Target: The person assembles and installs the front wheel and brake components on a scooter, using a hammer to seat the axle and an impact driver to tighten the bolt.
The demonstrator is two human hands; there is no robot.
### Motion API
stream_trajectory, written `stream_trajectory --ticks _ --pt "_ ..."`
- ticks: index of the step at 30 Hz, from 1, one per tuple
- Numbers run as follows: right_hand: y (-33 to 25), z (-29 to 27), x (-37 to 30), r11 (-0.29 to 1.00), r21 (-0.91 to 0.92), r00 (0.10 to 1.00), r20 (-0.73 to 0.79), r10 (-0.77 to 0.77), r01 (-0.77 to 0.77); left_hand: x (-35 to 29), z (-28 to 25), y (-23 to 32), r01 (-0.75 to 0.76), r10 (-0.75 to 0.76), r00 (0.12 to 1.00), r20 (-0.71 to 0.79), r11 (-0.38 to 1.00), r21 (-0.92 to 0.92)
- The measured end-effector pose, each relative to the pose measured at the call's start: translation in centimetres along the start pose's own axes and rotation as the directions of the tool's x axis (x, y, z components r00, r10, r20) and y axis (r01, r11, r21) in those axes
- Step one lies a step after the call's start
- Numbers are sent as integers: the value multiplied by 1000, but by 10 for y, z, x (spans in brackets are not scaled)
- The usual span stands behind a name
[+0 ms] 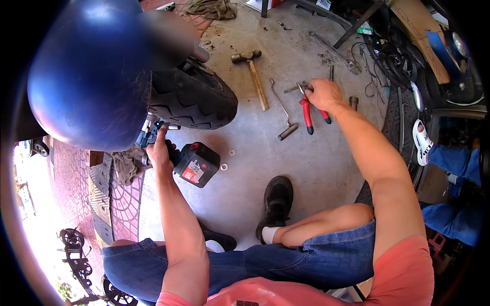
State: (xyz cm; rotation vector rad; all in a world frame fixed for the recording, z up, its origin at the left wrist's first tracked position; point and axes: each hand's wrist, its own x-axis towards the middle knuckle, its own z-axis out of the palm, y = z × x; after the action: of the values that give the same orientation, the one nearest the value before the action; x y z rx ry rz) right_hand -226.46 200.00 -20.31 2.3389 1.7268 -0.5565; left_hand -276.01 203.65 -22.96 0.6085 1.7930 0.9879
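My left hand (161, 149) is wrapped round the grip of a cordless impact wrench (198, 164) with a black and red battery. Its head is close to a black tyre (196, 99) beneath a glossy blue rounded body panel (89, 76); whether it touches is hidden. On the right, my right hand (324, 93) reaches to the floor, fingers curled over the jaw end of red-handled pliers (307, 115). What the fingertips pinch is hidden. A metal bar pokes out beside them. Left of the pliers lie a thin bent wrench (278, 99) and a short socket (288, 131).
A wooden-handled hammer (256, 84) and a long wrench (334, 51) lie farther off. Two washers (224, 167) sit near the battery. Cables and parts (403, 61) crowd the right edge. Another person's shoe (422, 143) is there. A rag (125, 166) lies left.
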Motion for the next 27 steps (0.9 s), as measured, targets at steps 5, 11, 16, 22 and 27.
stream_trajectory --ticks 5,11,16,22,27 --pt "-47 27 -8 982 -36 979 103 -179 183 12 0 -10 1 0 1000 20 999 -40" --pt "-74 65 -7 997 -12 993 97 -70 72 3 7 -4 0 0 1000 -12 1000 6" --pt "-72 51 8 944 313 993 89 80 -104 4 4 -5 4 -5 1000 -16 999 -42" --pt "-76 38 36 808 570 986 19 169 -149 6 7 -8 11 -11 1000 1 999 -39" --pt "-89 27 28 798 589 989 135 55 -125 5 5 -6 81 -80 997 10 993 -85"
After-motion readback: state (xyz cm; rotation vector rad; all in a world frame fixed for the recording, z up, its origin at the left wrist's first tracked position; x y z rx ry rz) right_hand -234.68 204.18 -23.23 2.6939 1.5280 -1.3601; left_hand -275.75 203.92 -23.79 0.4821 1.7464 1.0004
